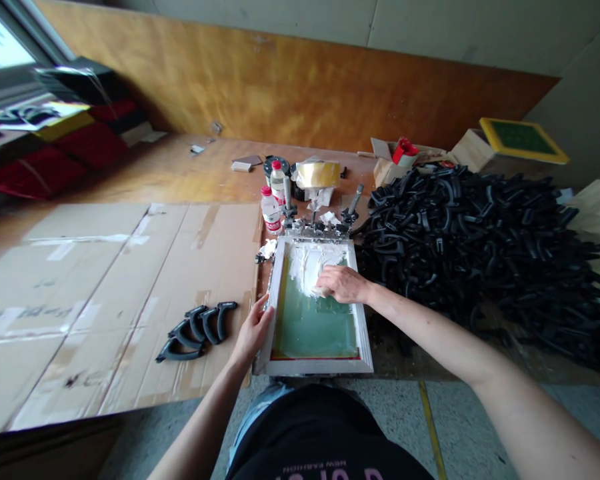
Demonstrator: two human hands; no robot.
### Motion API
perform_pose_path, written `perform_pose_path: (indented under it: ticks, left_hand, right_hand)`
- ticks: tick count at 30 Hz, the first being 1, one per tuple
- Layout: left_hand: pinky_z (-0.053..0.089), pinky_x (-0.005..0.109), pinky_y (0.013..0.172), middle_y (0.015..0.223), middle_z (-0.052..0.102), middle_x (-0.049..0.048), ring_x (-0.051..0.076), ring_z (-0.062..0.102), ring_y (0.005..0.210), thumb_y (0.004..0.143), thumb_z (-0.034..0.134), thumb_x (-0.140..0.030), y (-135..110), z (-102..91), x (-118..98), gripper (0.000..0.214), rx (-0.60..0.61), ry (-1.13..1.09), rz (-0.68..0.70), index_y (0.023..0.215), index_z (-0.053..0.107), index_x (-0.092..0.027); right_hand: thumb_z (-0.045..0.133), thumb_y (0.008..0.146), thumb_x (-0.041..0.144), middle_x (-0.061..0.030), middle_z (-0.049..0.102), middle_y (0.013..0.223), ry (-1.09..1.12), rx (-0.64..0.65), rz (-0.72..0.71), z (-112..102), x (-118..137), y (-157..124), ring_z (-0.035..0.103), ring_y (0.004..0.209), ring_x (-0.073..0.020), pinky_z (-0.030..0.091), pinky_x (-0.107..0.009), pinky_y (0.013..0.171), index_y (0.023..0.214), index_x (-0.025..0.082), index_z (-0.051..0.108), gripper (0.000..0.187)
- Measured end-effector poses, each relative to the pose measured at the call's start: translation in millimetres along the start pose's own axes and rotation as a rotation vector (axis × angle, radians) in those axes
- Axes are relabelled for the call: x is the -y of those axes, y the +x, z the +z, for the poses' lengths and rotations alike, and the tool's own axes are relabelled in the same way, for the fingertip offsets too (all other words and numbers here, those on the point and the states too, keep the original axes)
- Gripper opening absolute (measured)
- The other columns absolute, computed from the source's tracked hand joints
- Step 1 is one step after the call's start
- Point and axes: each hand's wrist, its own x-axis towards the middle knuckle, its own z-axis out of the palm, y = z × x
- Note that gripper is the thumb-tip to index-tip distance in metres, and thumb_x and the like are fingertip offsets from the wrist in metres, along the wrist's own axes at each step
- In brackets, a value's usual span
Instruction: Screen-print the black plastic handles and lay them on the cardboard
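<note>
A screen-printing frame [366, 340] lies flat before me, with a pale border around a green mesh [305, 333]. Thick white paste [305, 263] is smeared over the far half of the mesh. My right hand [344, 283] is closed over the mesh at the paste's near right edge. A pale edge shows under its fingers, but what it grips is mostly hidden. Against the frame's left side rests my left hand [255, 328], its fingers stretched out and touching the border. Metal hinge clamps [315, 230] stand at the frame's far end.
Several black curved handles [200, 327] lie on cardboard [105, 287] at left. A big heap of similar black parts [470, 247] fills the right side. Two red-capped bottles [271, 212] and a yellow tape roll [319, 175] stand behind the frame. A yellow-edged screen [525, 139] sits far right.
</note>
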Motion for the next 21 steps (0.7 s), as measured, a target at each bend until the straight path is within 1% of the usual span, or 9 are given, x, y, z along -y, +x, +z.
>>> perform_pose_path:
  ticks: [1, 3, 6, 8, 10, 13, 16, 18, 21]
  left_hand:
    - [0.053, 0.034, 0.075, 0.096, 0.073, 0.0073, 0.023, 0.067, 0.084, 0.076, 0.063, -0.060, -0.3, 0.2, -0.4, 0.072, 0.004, -0.012, -0.002, 0.135, 0.055, -0.020]
    - [0.054, 0.034, 0.076, 0.098, 0.073, 0.0082, 0.024, 0.068, 0.087, 0.076, 0.062, -0.060, -1.1, 0.2, -2.4, 0.075, 0.020, -0.036, -0.009, 0.137, 0.053, -0.018]
    - [0.054, 0.033, 0.074, 0.100, 0.073, 0.0093, 0.024, 0.068, 0.088, 0.076, 0.062, -0.062, -3.0, -0.5, -7.5, 0.079, 0.037, -0.060, -0.040, 0.140, 0.048, -0.017]
    - [0.053, 0.031, 0.072, 0.098, 0.073, 0.0088, 0.024, 0.068, 0.086, 0.076, 0.062, -0.062, -4.8, -0.9, -11.5, 0.080, 0.039, -0.058, -0.057, 0.141, 0.048, -0.018]
    - [0.052, 0.030, 0.070, 0.096, 0.073, 0.0081, 0.023, 0.068, 0.084, 0.075, 0.063, -0.062, -6.7, -1.4, -16.0, 0.078, 0.037, -0.045, -0.065, 0.139, 0.049, -0.019]
    - [0.052, 0.030, 0.069, 0.095, 0.073, 0.0079, 0.023, 0.068, 0.083, 0.074, 0.064, -0.062, -10.5, -4.1, -26.4, 0.079, 0.035, -0.034, -0.073, 0.139, 0.050, -0.019]
    - [0.052, 0.031, 0.072, 0.098, 0.073, 0.0076, 0.024, 0.067, 0.087, 0.076, 0.060, -0.065, -17.1, -11.1, -47.4, 0.075, 0.029, -0.032, -0.010, 0.136, 0.054, -0.021]
    - [0.052, 0.029, 0.074, 0.103, 0.071, 0.0061, 0.023, 0.065, 0.093, 0.080, 0.054, -0.067, -21.8, -16.6, -67.9, 0.068, 0.005, -0.022, 0.051, 0.130, 0.060, -0.022]
    - [0.051, 0.028, 0.067, 0.096, 0.071, 0.0034, 0.021, 0.064, 0.084, 0.083, 0.046, -0.071, -22.6, -20.9, -101.2, 0.063, -0.022, -0.030, 0.086, 0.117, 0.068, -0.022]
  right_hand:
    - [0.058, 0.080, 0.010, -0.0036, 0.063, 0.077, 0.006, -0.001, 0.018, -2.3, -0.1, 0.9, 0.054, 0.079, -0.0182, 0.039, -0.027, 0.071, 0.078, 0.018, 0.064, 0.010]
    - [0.057, 0.081, 0.009, -0.0037, 0.063, 0.078, -0.019, -0.067, 0.107, 0.0, -0.5, 4.3, 0.054, 0.080, -0.0183, 0.039, -0.027, 0.070, 0.078, 0.018, 0.064, 0.011]
    - [0.054, 0.082, 0.006, -0.0077, 0.065, 0.089, -0.084, -0.179, 0.174, 15.9, 3.7, 1.4, 0.054, 0.090, -0.0212, 0.041, -0.031, 0.077, 0.087, 0.015, 0.066, 0.016]
    - [0.054, 0.083, 0.007, -0.0086, 0.066, 0.094, -0.070, -0.166, 0.133, 23.5, 8.0, -5.4, 0.054, 0.095, -0.0219, 0.043, -0.032, 0.082, 0.093, 0.016, 0.067, 0.018]
    - [0.056, 0.086, 0.012, -0.0067, 0.066, 0.095, -0.024, -0.131, 0.125, 20.8, 8.7, -7.9, 0.056, 0.095, -0.0209, 0.044, -0.032, 0.083, 0.096, 0.018, 0.067, 0.017]
    - [0.061, 0.089, 0.023, -0.0040, 0.067, 0.097, 0.014, -0.153, 0.269, -1.2, -2.3, 8.7, 0.059, 0.096, -0.0197, 0.045, -0.031, 0.085, 0.106, 0.022, 0.067, 0.019]
    - [0.070, 0.084, 0.030, -0.0050, 0.067, 0.108, -0.056, -0.210, 0.478, -31.6, -22.4, 35.9, 0.061, 0.101, -0.0209, 0.046, -0.031, 0.088, 0.132, 0.029, 0.056, 0.051]
    - [0.071, 0.084, 0.034, -0.0074, 0.066, 0.112, -0.145, -0.256, 0.588, -50.4, -37.7, 43.1, 0.062, 0.100, -0.0219, 0.046, -0.031, 0.086, 0.142, 0.029, 0.047, 0.063]
    - [0.062, 0.090, 0.037, -0.0095, 0.066, 0.115, -0.199, -0.432, 0.709, -68.4, -63.0, 24.9, 0.063, 0.096, -0.0214, 0.046, -0.031, 0.083, 0.142, 0.025, 0.048, 0.055]
